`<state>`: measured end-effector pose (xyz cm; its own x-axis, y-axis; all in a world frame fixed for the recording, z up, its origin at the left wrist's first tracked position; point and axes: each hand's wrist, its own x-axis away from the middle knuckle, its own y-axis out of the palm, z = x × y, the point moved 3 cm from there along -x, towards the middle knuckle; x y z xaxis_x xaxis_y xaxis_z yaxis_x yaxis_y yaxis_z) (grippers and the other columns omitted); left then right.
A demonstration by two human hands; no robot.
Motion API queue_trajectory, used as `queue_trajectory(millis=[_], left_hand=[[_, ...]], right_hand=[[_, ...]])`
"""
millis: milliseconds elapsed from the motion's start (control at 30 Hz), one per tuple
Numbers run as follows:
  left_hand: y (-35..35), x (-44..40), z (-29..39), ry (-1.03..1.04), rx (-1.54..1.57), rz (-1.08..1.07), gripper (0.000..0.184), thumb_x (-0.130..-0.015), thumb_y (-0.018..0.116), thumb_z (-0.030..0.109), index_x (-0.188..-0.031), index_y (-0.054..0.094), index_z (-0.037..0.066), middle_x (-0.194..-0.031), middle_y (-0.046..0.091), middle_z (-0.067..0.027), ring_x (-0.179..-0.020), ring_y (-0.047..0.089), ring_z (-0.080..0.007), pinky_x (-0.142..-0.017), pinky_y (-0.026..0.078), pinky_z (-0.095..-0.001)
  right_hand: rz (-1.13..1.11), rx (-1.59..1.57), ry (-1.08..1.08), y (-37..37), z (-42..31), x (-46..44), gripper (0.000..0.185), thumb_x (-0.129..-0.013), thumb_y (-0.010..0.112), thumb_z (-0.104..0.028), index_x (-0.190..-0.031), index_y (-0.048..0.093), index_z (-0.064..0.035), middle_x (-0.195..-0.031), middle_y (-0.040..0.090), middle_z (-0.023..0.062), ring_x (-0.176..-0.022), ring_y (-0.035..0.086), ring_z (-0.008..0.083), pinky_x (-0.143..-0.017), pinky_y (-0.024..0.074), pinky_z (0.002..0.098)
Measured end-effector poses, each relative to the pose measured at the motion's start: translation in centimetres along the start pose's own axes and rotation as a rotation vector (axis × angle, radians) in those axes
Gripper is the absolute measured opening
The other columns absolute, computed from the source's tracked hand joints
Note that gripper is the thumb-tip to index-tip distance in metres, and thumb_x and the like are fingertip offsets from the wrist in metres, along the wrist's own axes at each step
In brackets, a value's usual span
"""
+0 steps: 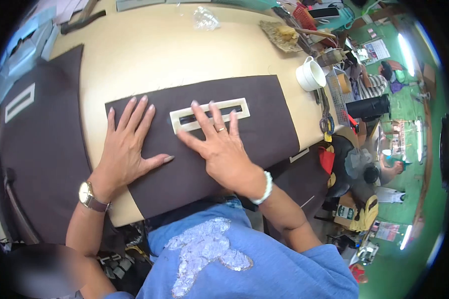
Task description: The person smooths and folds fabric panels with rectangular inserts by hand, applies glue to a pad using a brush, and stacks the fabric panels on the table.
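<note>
A dark brown fabric panel (264, 134) lies flat across the light wooden table before me. On it rests a cream rectangular frame (175, 122) with a long slot, and something dark and shiny shows inside the slot. My right hand (229, 149) lies over this frame with its fingers spread, partly covering it. To the left, my left hand (127, 149) presses flat on the fabric, fingers stretched and thumb out, apart from the frame. Neither hand grips anything.
Another dark fabric piece (45, 134) with a pale rectangular frame (20, 103) lies at left. A white mug (311, 74), scissors (326, 122) and a wire basket (340, 97) stand along the right edge. Crumpled clear plastic (204, 19) is at the back. A person in stripes (371, 85) is farther right.
</note>
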<state>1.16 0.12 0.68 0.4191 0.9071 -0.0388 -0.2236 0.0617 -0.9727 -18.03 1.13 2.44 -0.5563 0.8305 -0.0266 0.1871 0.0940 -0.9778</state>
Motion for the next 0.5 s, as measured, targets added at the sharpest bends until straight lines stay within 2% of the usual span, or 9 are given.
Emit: queue_trajectory(millis=[67,100,133,167,267,300,433,500], left_hand=[[-0.1,-0.1,0.0,-0.014,0.0,-0.024,0.094,-0.071,0.063,0.061,-0.14,0.031,0.006,-0.147,0.026,-0.0137,-0.138,0.02,-0.0301,-0.111,0.01,-0.0544],[0.0,-0.1,0.1,-0.009,-0.005,-0.009,0.091,-0.073,0.061,0.061,-0.14,0.033,0.006,-0.147,0.027,-0.0141,-0.137,0.021,-0.0302,-0.111,0.01,-0.0542],[0.0,0.0,0.0,-0.01,-0.018,-0.013,0.09,-0.073,0.061,0.06,-0.14,0.033,0.006,-0.146,0.027,-0.0142,-0.137,0.022,-0.0302,-0.111,0.01,-0.0542],[0.0,-0.1,0.1,-0.013,-0.028,-0.014,0.09,-0.074,0.061,0.06,-0.14,0.033,0.006,-0.146,0.028,-0.0143,-0.137,0.022,-0.0302,-0.111,0.011,-0.0542],[-0.4,-0.4,0.3,0.012,-0.06,-0.041,0.081,-0.081,0.056,0.056,-0.139,0.033,0.006,-0.146,0.029,-0.0157,-0.136,0.023,-0.031,-0.111,0.011,-0.0537],[-0.5,-0.5,0.2,0.024,-0.076,-0.056,0.079,-0.082,0.055,0.055,-0.139,0.033,0.006,-0.145,0.028,-0.016,-0.136,0.023,-0.0313,-0.111,0.011,-0.0537],[-1.7,0.4,0.2,-0.004,-0.157,-0.066,0.077,-0.084,0.052,0.052,-0.139,0.033,0.002,-0.145,0.027,-0.0183,-0.136,0.022,-0.0329,-0.11,0.012,-0.0541],[-3.7,2.0,1.1,-0.132,-0.175,-0.039,0.078,-0.083,0.055,0.051,-0.137,0.034,-0.002,-0.144,0.03,-0.0201,-0.136,0.023,-0.0339,-0.109,0.014,-0.0549]], right_hand=[[-0.14,-0.357,-0.073,-1.2,2.3,1.3,0.044,-0.076,0.049,-0.004,-0.118,0.058,-0.0085,-0.143,0.029,0.0189,-0.134,0.023,0.0395,-0.106,0.0119,0.0634],[0.044,-0.301,-0.043,-1.9,3.9,2.3,0.041,-0.074,0.046,-0.001,-0.112,0.061,-0.008,-0.137,0.036,0.0193,-0.13,0.029,0.0395,-0.104,0.0187,0.0598],[0.158,-0.228,0.082,-3.2,5.7,3.1,0.041,-0.075,0.047,-0.003,-0.113,0.06,-0.0079,-0.133,0.042,0.0189,-0.125,0.035,0.0393,-0.098,0.0265,0.0553],[0.365,-0.004,0.211,-3.1,7.9,4.9,0.043,-0.075,0.048,-0.005,-0.118,0.057,-0.0072,-0.128,0.045,0.0185,-0.12,0.039,0.0378,-0.093,0.0299,0.0523],[0.415,0.164,0.65,-2.8,12.6,10.5,0.049,-0.086,0.051,-0.016,-0.132,0.041,-0.0039,-0.133,0.044,0.0162,-0.125,0.037,0.0414,-0.102,0.0243,0.0567],[0.413,0.307,0.731,-2.4,13.4,11.9,0.052,-0.087,0.053,-0.02,-0.134,0.039,-0.0026,-0.127,0.049,0.017,-0.12,0.043,0.0388,-0.101,0.0264,0.0557],[0.52,0.174,0.752,-2.0,13.8,13.2,0.056,-0.084,0.059,-0.015,-0.134,0.04,-0.0017,-0.109,0.058,0.0148,-0.105,0.053,0.0322,-0.095,0.0332,0.0513],[0.571,0.116,0.692,-2.1,13.7,13.0,0.057,-0.081,0.063,-0.009,-0.133,0.042,-0.002,-0.098,0.061,0.0127,-0.094,0.057,0.0281,-0.089,0.0382,0.0465]])
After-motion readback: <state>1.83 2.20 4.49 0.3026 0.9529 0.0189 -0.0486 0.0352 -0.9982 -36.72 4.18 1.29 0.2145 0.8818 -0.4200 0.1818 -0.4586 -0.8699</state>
